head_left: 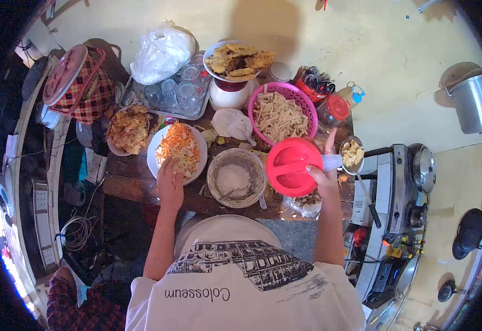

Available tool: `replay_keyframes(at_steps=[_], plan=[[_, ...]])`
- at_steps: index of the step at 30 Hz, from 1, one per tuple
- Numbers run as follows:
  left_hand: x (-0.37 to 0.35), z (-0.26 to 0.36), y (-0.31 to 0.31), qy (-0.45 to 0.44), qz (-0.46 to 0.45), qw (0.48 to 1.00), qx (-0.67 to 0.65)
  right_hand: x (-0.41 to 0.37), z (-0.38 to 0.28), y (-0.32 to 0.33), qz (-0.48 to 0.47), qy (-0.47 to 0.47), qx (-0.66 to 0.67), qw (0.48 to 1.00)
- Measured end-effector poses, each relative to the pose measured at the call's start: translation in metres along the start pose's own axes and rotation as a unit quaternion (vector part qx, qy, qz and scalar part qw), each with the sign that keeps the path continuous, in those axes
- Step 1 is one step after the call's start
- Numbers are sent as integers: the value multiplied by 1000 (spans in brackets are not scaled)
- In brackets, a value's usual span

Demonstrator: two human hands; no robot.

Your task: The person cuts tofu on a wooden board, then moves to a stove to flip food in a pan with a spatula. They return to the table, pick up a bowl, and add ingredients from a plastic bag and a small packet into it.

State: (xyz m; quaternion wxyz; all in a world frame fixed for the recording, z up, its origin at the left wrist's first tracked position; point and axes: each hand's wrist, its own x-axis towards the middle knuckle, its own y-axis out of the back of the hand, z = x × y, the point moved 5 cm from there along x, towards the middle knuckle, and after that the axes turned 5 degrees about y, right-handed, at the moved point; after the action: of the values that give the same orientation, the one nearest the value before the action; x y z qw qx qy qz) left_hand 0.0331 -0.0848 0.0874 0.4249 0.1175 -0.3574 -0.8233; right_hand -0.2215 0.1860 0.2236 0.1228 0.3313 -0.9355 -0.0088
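Note:
My left hand [170, 182] reaches over the near rim of a white plate [151, 160]. Its fingers curl into a heap of orange and pale shredded vegetables [178, 144], the tips partly hidden there. On the right, my right hand [325, 179] is closed round the clear handle of a pitcher with a red lid [293, 165], seen from above. Between my hands stands a bowl [213, 190] of pale, floury batter, with a spoon handle leaning in it. Just beyond my right hand a long-handled ladle [353, 154] holds yellowish pieces.
A pink basket [312, 118] of pale cut sticks stands behind the pitcher. Along the back are a bowl of fried fritters [241, 59], a tray of glasses [188, 113] and a white plastic bag [163, 55]. To the right is a stove [398, 182]; at lower left, another person's leg [64, 292].

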Motion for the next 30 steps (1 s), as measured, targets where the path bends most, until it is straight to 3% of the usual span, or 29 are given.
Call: replay_keyframes(at_steps=[10,13,16,25,30], plan=[[-10,21,-1,-61,17,998,18,-2,5,-13,-40,50,-65,996],[-16,45,-4,-106,-28,994,14,-2,0,-20,-25,28,-41,998],[-21,62,-14,-84,-113,989,33,-3,14,-17,-20,47,-87,995],[-31,101,-51,-249,-177,932,195,1,14,-18,-70,86,-173,979],[-34,101,-77,-264,-216,899,276,1,11,-21,-65,91,-151,982]])
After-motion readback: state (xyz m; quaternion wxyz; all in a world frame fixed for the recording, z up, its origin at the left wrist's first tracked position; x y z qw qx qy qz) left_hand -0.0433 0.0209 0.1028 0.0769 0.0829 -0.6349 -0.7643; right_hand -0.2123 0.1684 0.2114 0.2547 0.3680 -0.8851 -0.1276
